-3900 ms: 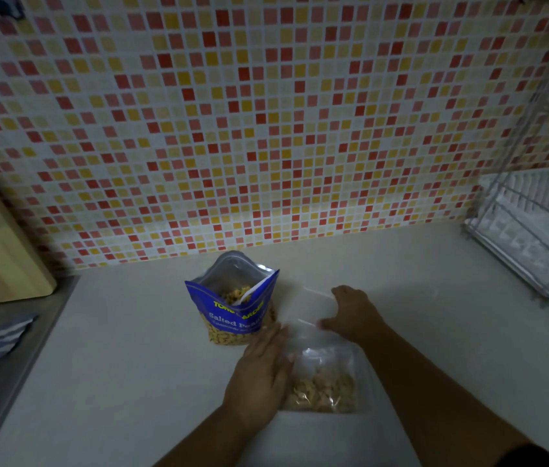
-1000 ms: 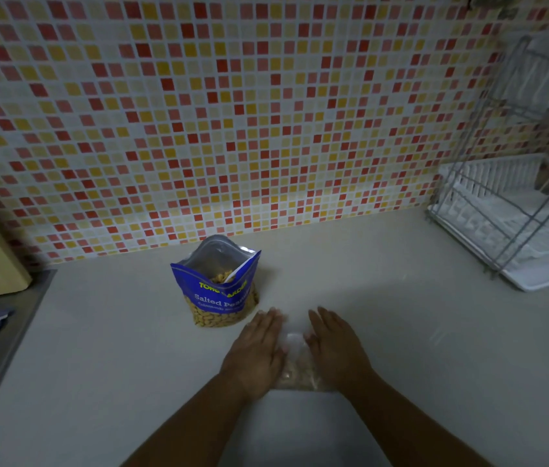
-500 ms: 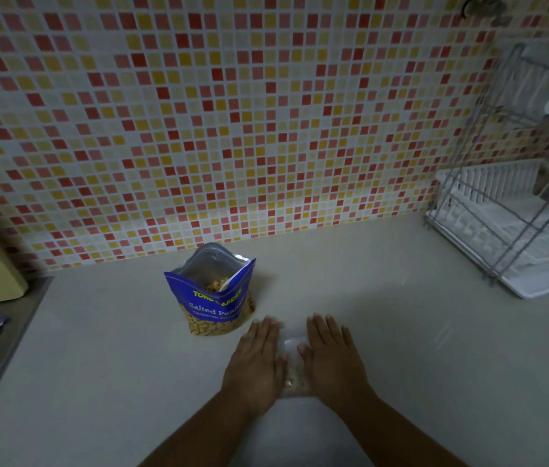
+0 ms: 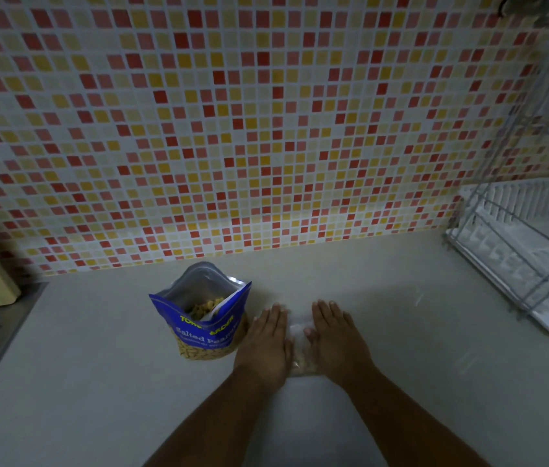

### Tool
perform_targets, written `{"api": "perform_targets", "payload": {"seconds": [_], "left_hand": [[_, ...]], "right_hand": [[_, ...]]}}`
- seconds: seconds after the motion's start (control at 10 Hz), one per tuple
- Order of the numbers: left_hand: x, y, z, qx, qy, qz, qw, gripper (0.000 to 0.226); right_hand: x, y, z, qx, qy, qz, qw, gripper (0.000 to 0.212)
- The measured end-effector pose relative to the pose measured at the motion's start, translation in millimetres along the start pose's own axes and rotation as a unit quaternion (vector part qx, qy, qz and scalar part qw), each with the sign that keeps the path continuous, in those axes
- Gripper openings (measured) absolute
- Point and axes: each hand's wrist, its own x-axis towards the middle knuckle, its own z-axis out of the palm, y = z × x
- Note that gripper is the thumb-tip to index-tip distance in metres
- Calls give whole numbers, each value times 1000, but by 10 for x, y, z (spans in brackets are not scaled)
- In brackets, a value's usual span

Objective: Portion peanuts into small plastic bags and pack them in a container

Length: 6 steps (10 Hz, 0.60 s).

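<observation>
Small bag [image 4: 301,352]: on the worktop [image 4: 97,365], pinned under both palms.
Grip: left hand [image 4: 266,345] and right hand [image 4: 337,342] flat, fingers straight, clasping nothing.
Risk: hard pressing may pop the seal; the left hand could tip the open pouch [image 4: 204,332] beside it.

- The left hand [image 4: 266,348] and right hand [image 4: 335,345] are pressing flat on a small plastic bag [image 4: 300,348] of peanuts.
- The bag is lying just right of the blue peanut pouch [image 4: 204,326].
</observation>
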Motion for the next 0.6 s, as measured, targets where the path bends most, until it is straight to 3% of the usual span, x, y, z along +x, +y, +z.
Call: {"api": "perform_targets", "payload": {"seconds": [0.2, 0.3, 0.5, 0.6], "left_hand": [[214, -42, -5, -22, -11, -43, 999, 88], [211, -21, -83, -35, -29, -46, 998, 58], [188, -7, -192, -32, -22, -37, 999, 62], [180, 53, -315, -36, -19, -30, 999, 62]], "right_hand": [[240, 29, -26, -17, 15, -13, 1000, 89], [242, 33, 1, -26, 7, -15, 1000, 83], [214, 18, -96, -49, -15, -26, 998, 86], [246, -25, -259, -39, -16, -40, 998, 114]]}}
